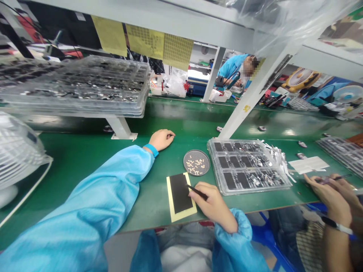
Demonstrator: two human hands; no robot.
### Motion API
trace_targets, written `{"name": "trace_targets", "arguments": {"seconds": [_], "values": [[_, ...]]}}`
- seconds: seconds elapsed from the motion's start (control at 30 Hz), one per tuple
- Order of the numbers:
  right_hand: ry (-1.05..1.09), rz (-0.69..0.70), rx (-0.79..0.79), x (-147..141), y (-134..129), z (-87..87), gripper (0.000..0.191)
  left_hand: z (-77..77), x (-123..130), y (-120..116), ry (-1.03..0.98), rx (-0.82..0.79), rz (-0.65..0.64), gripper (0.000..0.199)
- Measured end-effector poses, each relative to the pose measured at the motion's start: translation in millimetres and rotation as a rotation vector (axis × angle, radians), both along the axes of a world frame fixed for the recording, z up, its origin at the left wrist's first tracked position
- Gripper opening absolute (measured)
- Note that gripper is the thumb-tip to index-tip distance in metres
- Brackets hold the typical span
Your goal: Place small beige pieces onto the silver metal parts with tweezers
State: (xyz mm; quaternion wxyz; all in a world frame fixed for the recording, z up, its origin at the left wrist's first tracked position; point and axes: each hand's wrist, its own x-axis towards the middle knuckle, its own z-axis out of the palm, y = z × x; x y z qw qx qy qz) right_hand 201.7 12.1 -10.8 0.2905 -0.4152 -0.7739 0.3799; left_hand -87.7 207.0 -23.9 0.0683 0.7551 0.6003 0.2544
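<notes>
My right hand (211, 202) grips a pair of dark tweezers (200, 192), whose tips rest on or just above a black sheet (181, 194). Under that sheet lies a yellow backing (181, 217), its edges showing near the front of the bench. Farther forward, my left hand (161, 139) rests on the green bench with its fingers curled closed. A dark spot shows at its thumb; whether it holds anything I cannot tell. Between the hands sits a round grey perforated dish (185, 153) with many small pale pieces in it.
Clear compartment trays (251, 190) of small parts stand to the right, beside white strips (279, 158). Another person's hands (331, 192) work at far right. Stacked trays (113, 107) fill a raised shelf at left, near a white fan (19, 155). A slanted post (241, 109) rises ahead.
</notes>
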Motion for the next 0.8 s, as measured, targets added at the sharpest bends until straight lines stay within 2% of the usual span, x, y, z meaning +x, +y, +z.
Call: {"name": "trace_targets", "arguments": {"seconds": [0.8], "values": [[0.005, -0.005, 0.0, -0.2, -0.4, 0.2, 0.035, -1.9, -0.5, 1.6, -0.005, 0.008, -0.007, 0.026]]}}
